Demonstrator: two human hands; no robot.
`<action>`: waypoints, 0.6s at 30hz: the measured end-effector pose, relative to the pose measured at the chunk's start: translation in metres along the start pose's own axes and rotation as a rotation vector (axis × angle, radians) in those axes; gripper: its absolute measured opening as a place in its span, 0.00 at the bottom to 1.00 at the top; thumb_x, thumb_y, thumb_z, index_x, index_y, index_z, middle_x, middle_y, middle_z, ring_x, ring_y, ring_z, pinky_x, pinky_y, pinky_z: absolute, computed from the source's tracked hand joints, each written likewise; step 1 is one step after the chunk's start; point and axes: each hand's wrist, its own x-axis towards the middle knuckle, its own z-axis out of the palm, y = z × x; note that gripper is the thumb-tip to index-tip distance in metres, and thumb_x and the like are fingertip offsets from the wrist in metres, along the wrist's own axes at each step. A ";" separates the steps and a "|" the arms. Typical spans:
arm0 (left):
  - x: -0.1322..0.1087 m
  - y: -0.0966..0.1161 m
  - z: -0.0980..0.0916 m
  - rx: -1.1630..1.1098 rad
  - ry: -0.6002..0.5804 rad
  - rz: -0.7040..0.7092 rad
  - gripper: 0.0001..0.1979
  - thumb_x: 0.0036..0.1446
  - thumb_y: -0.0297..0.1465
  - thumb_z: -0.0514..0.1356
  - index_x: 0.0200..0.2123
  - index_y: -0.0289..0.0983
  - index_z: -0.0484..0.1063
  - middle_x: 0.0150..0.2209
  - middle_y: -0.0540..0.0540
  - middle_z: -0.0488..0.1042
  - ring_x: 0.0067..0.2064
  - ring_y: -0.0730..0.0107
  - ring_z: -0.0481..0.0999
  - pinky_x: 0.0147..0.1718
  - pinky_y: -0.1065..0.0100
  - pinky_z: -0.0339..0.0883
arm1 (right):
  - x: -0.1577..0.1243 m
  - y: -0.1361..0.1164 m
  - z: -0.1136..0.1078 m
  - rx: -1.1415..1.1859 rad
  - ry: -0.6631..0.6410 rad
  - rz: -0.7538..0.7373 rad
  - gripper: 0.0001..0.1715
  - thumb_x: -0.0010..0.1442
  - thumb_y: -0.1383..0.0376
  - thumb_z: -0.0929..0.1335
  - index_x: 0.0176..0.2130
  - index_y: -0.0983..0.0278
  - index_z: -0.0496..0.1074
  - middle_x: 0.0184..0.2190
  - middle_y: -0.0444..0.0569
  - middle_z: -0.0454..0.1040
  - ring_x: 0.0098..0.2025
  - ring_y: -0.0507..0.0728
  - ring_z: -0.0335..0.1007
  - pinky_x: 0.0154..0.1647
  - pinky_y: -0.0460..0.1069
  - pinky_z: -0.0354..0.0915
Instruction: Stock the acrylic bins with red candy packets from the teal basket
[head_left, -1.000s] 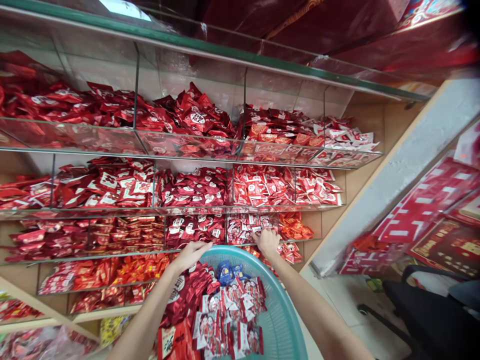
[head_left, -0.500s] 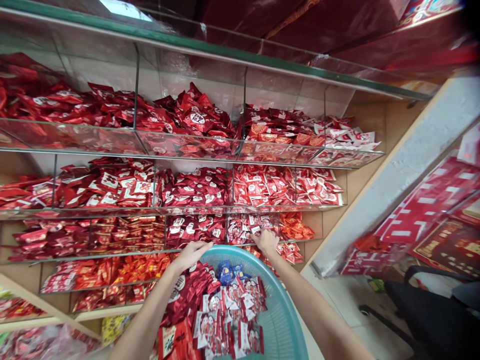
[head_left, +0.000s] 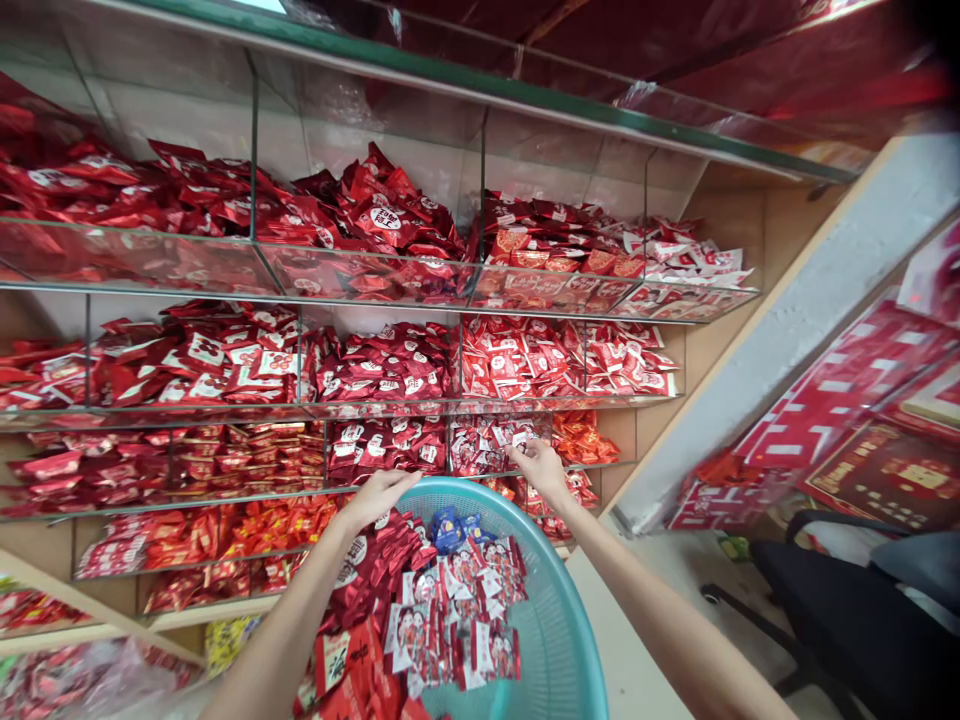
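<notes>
My left hand (head_left: 381, 496) grips the far left rim of a teal perforated plastic basket (head_left: 577, 600). Inside lie red-and-white sachets (head_left: 420, 632) printed with small figures, dark red packets (head_left: 367, 580), larger red packets (head_left: 352, 660) and a few blue-wrapped pieces (head_left: 448, 530). Beyond the far rim, my right hand (head_left: 543, 470) pinches a small red-and-white sachet (head_left: 519, 438) between thumb and fingers. It is just above the front edge of a glass-fronted bin (head_left: 480, 445) holding more of the same kind.
Tiered glass shelves with dividers (head_left: 482, 190) carry heaps of red packets (head_left: 382, 215) across the view. Orange packets (head_left: 581, 440) fill the neighbouring bin. At lower right stand a black chair (head_left: 817, 610) and red printed boxes (head_left: 885, 470).
My right hand has lifted slightly from the bin, and a sachet now shows at its fingertips. The left hand stays on the rim. The view has shifted slightly.
</notes>
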 end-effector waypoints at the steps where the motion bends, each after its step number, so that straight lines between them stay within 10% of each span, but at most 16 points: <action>1: 0.000 0.000 0.000 0.004 -0.002 0.004 0.23 0.49 0.48 0.51 0.27 0.34 0.73 0.28 0.50 0.72 0.31 0.68 0.66 0.32 0.71 0.58 | -0.007 -0.004 -0.006 0.067 0.003 -0.057 0.27 0.50 0.43 0.60 0.28 0.63 0.67 0.23 0.45 0.70 0.26 0.53 0.65 0.26 0.45 0.56; 10: 0.002 -0.002 0.001 0.018 0.011 -0.002 0.25 0.48 0.50 0.50 0.27 0.35 0.74 0.26 0.50 0.72 0.32 0.67 0.67 0.31 0.71 0.58 | -0.122 -0.031 -0.060 0.008 -0.534 -0.584 0.18 0.49 0.51 0.66 0.35 0.62 0.68 0.28 0.44 0.69 0.33 0.54 0.64 0.34 0.46 0.57; 18: 0.000 0.000 0.000 0.009 0.005 -0.007 0.25 0.47 0.51 0.51 0.25 0.34 0.73 0.25 0.50 0.70 0.32 0.67 0.65 0.31 0.70 0.57 | -0.174 -0.008 -0.026 -0.564 -0.789 -0.690 0.19 0.45 0.62 0.67 0.39 0.67 0.70 0.37 0.56 0.73 0.42 0.62 0.66 0.46 0.55 0.57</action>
